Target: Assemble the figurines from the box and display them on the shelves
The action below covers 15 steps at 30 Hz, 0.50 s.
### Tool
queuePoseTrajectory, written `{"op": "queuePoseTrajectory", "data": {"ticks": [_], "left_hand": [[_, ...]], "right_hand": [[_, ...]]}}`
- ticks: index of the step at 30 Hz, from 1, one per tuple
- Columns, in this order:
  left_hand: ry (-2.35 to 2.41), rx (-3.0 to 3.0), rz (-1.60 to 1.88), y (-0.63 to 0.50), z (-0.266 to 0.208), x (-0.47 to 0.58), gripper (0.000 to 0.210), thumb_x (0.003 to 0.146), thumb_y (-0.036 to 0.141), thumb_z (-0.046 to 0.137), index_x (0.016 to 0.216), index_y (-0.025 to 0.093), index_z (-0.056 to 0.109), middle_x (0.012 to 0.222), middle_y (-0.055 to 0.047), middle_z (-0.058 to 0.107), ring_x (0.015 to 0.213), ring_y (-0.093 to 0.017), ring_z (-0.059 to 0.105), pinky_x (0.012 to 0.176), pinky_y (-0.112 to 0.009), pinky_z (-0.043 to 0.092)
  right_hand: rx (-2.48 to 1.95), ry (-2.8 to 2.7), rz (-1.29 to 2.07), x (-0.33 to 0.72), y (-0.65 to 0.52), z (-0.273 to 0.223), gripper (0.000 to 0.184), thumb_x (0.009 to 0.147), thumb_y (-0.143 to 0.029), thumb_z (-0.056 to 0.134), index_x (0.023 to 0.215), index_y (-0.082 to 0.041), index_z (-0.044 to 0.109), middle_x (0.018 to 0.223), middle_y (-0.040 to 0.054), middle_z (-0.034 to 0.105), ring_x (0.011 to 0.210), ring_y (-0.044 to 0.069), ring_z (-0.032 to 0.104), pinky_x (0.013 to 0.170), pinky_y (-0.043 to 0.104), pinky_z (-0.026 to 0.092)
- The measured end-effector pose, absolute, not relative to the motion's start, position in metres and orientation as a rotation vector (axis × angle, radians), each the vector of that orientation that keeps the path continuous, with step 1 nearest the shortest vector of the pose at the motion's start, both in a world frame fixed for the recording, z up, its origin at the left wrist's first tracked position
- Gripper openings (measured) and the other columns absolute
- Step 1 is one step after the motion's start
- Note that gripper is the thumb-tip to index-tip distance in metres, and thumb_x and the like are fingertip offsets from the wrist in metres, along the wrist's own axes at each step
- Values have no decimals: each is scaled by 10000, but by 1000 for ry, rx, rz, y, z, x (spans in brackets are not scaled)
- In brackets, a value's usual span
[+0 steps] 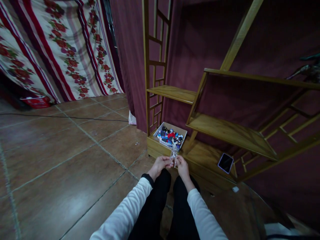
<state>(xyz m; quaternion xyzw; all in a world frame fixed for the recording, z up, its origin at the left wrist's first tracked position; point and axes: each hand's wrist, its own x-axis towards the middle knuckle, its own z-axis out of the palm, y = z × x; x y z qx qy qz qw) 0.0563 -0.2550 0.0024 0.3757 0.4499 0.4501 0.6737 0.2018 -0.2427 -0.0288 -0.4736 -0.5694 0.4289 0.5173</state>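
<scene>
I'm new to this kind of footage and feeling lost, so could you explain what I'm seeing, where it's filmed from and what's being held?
There's no machine here. The single picture comes from a camera worn on a person's head, looking forward and down. The bare left hand and right hand hold a small, clear, plastic-looking wrapper; its contents are unclear. Just beyond, a shallow white rectangular box of small multicoloured pieces sits on a yellow-brown wooden shelf unit. Farther right lies a purple-edged, black-screened device.

Left hand (159, 165) and right hand (183, 167) hold clear plastic (174, 154); just beyond them sits a box (181, 131) of colourful pieces (171, 135); a dark-screened device (225, 163) lies to their right.
</scene>
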Motion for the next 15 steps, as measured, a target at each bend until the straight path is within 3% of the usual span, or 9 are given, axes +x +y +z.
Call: {"op": "queuePoseTrajectory", "data": {"ticks": [8,15], "left_hand": [[976,753,933,-246,1,49,279,585,238,783,804,92,689,681,-76,687,584,-101,629,551,-168,460],[998,660,1111,-240,-8,55,186,613,156,752,778,102,686,682,-60,680,544,-77,600,523,-160,457]], "right_hand": [[-1067,-1276,1233,201,-233,-36,247,735,-382,561,880,-189,611,811,55,706,658,188,659,611,308,538],[-1080,-1130,1272,208,-235,-35,333,673,-443,659,861,-171,619,791,60,700,668,174,662,622,323,564]]}}
